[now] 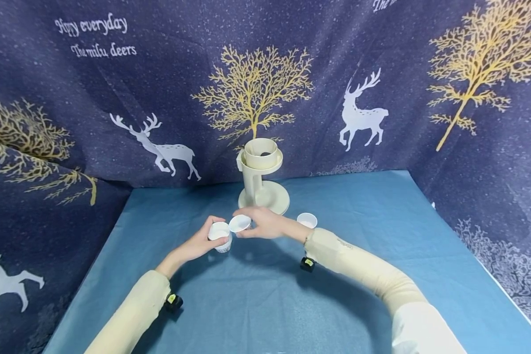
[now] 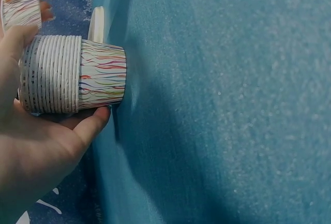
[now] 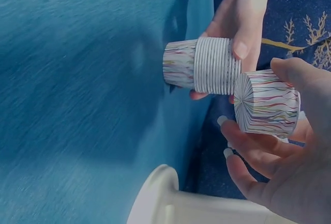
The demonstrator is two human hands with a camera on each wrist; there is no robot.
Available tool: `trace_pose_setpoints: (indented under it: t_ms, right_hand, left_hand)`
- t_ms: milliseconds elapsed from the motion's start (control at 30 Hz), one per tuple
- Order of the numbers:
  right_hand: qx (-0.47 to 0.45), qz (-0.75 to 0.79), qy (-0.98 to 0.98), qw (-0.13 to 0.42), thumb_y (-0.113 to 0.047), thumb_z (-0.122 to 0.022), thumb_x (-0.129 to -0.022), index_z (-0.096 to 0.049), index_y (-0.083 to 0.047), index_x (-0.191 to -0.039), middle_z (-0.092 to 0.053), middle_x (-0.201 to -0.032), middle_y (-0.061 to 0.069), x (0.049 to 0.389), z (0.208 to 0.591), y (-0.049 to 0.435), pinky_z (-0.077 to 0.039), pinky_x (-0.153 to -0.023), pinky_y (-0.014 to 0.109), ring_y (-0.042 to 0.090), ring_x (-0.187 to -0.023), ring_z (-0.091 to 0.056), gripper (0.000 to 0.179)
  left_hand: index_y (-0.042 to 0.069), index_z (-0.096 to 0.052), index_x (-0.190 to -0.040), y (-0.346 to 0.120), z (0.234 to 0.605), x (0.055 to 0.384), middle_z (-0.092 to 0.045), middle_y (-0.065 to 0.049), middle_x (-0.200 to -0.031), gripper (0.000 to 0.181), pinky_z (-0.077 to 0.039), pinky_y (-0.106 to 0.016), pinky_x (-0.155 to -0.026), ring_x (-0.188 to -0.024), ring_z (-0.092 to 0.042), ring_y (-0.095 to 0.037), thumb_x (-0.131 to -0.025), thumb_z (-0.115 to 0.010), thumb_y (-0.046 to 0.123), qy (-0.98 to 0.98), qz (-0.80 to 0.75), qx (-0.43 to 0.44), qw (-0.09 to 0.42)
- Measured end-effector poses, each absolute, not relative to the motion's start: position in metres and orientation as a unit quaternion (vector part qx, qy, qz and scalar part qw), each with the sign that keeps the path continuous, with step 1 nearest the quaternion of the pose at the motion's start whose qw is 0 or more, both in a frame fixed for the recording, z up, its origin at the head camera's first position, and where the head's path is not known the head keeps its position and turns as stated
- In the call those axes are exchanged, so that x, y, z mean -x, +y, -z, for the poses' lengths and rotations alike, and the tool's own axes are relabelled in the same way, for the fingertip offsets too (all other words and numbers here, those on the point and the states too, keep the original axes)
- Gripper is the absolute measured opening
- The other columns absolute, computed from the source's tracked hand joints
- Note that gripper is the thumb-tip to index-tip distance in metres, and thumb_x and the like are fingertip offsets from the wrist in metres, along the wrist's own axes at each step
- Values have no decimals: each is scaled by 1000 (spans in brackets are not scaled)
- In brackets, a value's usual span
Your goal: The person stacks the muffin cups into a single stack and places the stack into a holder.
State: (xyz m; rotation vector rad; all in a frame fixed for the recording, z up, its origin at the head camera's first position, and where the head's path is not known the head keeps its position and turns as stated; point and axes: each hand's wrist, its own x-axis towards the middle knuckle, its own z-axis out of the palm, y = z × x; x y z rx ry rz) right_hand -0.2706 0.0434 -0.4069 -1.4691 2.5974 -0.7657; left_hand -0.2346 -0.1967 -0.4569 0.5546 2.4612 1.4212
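My left hand (image 1: pixel 202 242) grips a stack of nested paper cups (image 2: pixel 57 74), fingers and thumb curled round it. The cups are white with thin wavy coloured stripes, and their rolled rims show as close ridges. Beside the top of the stack my right hand (image 1: pixel 265 222) pinches one single striped cup (image 3: pixel 269 104) between thumb and fingers. Its pleated base faces the stack in the right wrist view. In the head view this cup's open mouth tilts toward the camera, close to the stack's rim.
A cream stand (image 1: pixel 272 196) with a round base and a ring-shaped top holder rises behind the hands. Another white cup (image 1: pixel 307 220) stands on the blue cloth (image 1: pixel 265 305), just behind the right forearm. A dark patterned curtain (image 1: pixel 168 88) hangs along the back and sides.
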Motion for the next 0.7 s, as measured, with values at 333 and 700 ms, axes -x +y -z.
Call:
trace_pose_setpoints:
  t_ms: [333, 700]
  right_hand:
    - [483, 246, 840, 33, -36, -60, -87, -52, -14, -124, -58, -116, -5, 268, 403, 33, -43, -79, 21, 6, -91, -52, 44]
    - [476, 243, 845, 20, -34, -61, -86, -51, -12, -127, -57, -122, 0, 267, 402, 21, -44, -84, 24, 10, -103, -52, 47]
  left_hand:
    - [14, -32, -125, -195, 453, 233, -45, -14, -119, 50, -44, -33, -81, -97, -52, -21, -88, -61, 30, 835, -501, -181, 139]
    - [15, -31, -123, -196, 455, 235, -44, -15, -124, 49, -45, -32, -82, -103, -53, -24, -87, -61, 30, 830, -508, -177, 150]
